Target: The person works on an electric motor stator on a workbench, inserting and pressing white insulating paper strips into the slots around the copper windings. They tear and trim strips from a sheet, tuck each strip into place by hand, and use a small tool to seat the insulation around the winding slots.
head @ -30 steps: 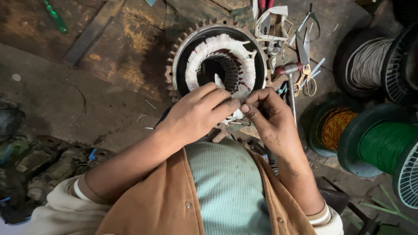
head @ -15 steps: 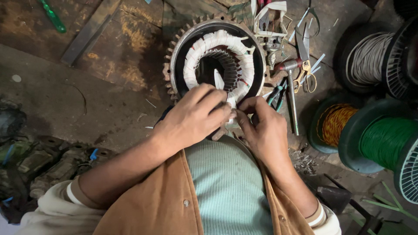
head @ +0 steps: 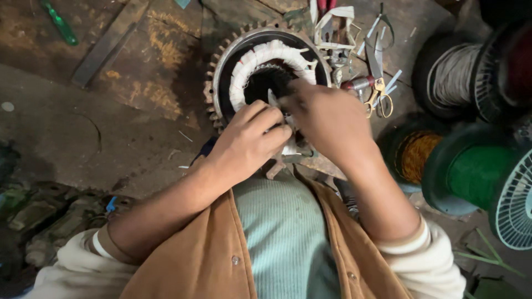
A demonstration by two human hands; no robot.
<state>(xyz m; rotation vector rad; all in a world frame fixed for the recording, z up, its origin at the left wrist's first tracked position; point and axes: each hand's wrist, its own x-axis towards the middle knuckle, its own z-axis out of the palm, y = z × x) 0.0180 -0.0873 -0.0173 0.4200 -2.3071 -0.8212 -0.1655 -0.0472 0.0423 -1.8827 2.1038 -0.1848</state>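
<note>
A finned round motor stator (head: 221, 61) with white-taped windings (head: 260, 55) lies on the worn wooden bench in front of me. My left hand (head: 246, 141) rests against its near rim, fingers curled around a small white strip that sticks up beside the dark bore. My right hand (head: 327, 122) reaches over the same near edge, its fingertips pinching at that white strip or the winding next to it. Both hands touch each other and hide the near part of the stator.
Scissors with yellow handles (head: 379, 97), pliers and loose white tape (head: 338, 25) lie right of the stator. Wire spools stand at the right: grey (head: 449, 83), copper (head: 415, 155) and green (head: 471, 169). A green screwdriver (head: 58, 25) and a flat metal bar (head: 108, 44) lie far left.
My right hand has moved up and to the left, over the stator's near rim. The left hand has stayed where it was, holding the white strip.
</note>
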